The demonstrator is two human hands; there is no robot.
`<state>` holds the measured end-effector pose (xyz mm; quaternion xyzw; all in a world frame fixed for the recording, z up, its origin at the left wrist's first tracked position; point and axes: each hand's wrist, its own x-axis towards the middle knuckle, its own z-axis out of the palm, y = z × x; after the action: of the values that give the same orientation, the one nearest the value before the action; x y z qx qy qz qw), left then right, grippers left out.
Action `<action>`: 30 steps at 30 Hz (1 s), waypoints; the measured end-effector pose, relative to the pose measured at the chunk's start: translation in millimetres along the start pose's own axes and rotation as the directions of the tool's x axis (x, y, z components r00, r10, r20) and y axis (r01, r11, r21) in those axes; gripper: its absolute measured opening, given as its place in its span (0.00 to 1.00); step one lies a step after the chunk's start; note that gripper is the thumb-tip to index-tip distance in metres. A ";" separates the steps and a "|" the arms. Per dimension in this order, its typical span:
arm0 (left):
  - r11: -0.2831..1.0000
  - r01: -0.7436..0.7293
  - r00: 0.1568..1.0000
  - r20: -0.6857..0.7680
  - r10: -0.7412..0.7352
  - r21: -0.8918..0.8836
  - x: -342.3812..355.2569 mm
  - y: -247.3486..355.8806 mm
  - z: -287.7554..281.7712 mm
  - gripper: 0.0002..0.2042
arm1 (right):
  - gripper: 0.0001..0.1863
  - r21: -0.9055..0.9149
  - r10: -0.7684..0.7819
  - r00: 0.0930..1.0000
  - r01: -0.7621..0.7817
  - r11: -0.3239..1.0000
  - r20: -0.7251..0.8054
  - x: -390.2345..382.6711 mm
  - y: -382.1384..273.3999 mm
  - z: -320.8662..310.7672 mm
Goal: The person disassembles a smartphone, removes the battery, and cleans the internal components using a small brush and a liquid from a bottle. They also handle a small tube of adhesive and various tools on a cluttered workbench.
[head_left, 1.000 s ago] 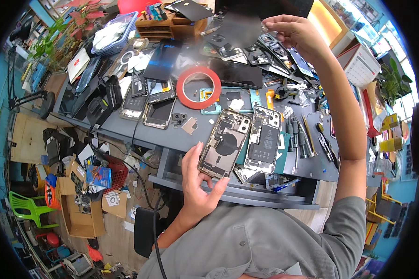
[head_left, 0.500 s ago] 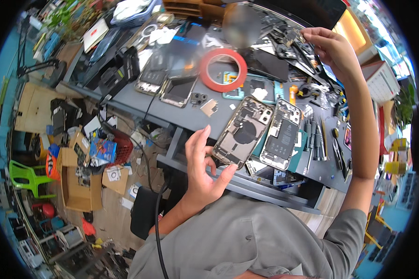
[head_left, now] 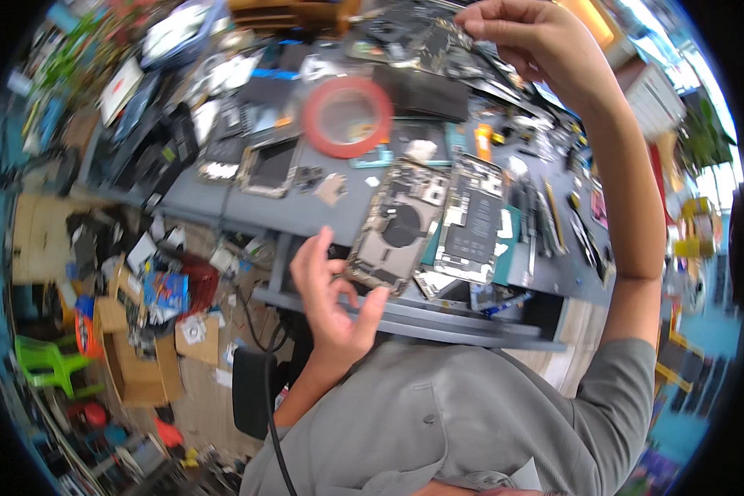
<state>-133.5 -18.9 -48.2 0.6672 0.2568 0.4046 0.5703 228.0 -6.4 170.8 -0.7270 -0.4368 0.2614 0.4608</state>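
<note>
My left hand (head_left: 332, 302) is at the lower left corner of an opened phone housing (head_left: 403, 225), thumb at its bottom edge and fingers along its left side; the index finger sticks out free. The housing has a dark round coil in its middle and lies tilted. Right beside it, on a teal mat (head_left: 504, 252), lies a second opened phone (head_left: 469, 219) with a black battery. My right hand (head_left: 525, 37) is stretched to the far side, over a heap of dark phone parts (head_left: 426, 45). Its thumb and index finger are pinched together; whatever is between them is too blurred to name.
A red tape roll (head_left: 307, 116) lies behind the housings. Screwdrivers (head_left: 533, 223) and tweezers (head_left: 583, 236) are at the right. A phone frame (head_left: 270, 168) rests to the left. Below the desk edge, a drawer (head_left: 471, 326) stands pulled out before me. A black cable (head_left: 274, 430) hangs close by.
The whole view has shifted, with some blur. My right hand has moved farther out and leftward over the parts heap. My left hand stays at the housing's corner.
</note>
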 end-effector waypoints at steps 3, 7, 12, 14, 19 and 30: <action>1.000 0.003 1.000 -0.002 -0.003 0.003 0.4 0.5 3.2 0.45 | 0.09 -0.002 0.038 0.992 -0.038 0.999 -0.118 -25.1 11.3 -39.3; 0.998 0.049 0.998 -0.038 -0.050 -0.041 2.9 1.7 10.2 0.49 | 0.08 -0.003 0.217 0.945 -0.224 0.975 -0.246 -86.1 43.5 -130.5; 0.997 0.072 0.997 -0.040 -0.070 0.037 4.9 10.7 15.0 0.46 | 0.11 -0.255 0.206 0.895 -0.322 0.912 -0.396 -165.0 104.5 -204.7; 0.998 0.020 0.999 -0.045 -0.017 0.056 5.8 5.4 14.6 0.43 | 0.10 -0.268 0.265 0.867 -0.398 0.877 -0.422 -190.1 118.6 -221.2; 0.992 -0.077 0.995 -0.056 0.083 0.099 5.4 -4.0 15.4 0.38 | 0.08 -0.196 0.426 0.796 -0.543 0.817 -0.431 -215.6 142.6 -223.2; 0.985 -0.116 0.991 -0.057 0.124 0.129 5.6 -6.9 16.9 0.36 | 0.08 0.007 0.481 0.755 -0.534 0.845 -0.445 -212.8 206.0 -189.2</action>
<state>-115.5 -22.3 -53.9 0.7025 0.2593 0.4425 0.4934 354.8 -316.4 63.9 -0.8837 -0.1252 0.1826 0.4123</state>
